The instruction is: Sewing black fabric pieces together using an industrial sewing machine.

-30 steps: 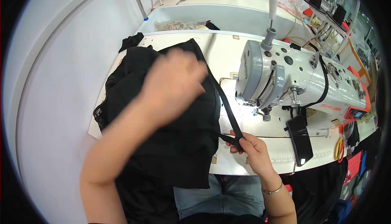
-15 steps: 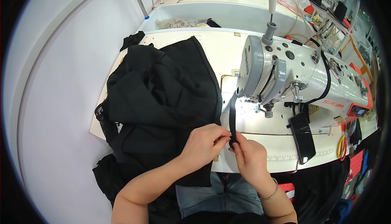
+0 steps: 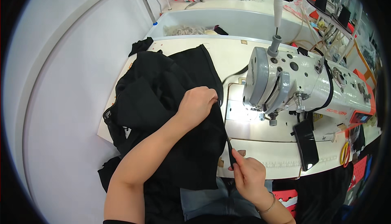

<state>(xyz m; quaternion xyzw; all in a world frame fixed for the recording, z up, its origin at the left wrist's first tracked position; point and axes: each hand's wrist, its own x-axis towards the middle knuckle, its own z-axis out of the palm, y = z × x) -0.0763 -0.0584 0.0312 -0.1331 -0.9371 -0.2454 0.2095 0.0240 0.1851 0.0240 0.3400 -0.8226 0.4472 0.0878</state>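
Observation:
A large black garment (image 3: 179, 138) lies bunched on the left of the sewing table, its straight right edge beside the machine. My left hand (image 3: 196, 108) is closed in a pinch at that edge, on a narrow black fabric strip (image 3: 241, 72); whether the garment's edge is also between the fingers is hidden. Nearer to me, my right hand (image 3: 250, 178) pinches the lower stretch of the strip between thumb and fingers, at the table's front edge. The strip runs taut between both hands. To the right stands a white and grey sewing machine (image 3: 285, 81), its needle area lit.
A black phone (image 3: 306, 144) rests right of the machine bed, with yellow-and-red-handled scissors (image 3: 345, 154) farther right. Behind the table runs a pale trough (image 3: 240, 22) holding fabric scraps. A white wall (image 3: 73, 89) closes off the left side.
My left hand has moved away from my right, forward and slightly left to the garment's edge. My right hand has moved a little down. The strip has shifted from beside the needle to along the garment.

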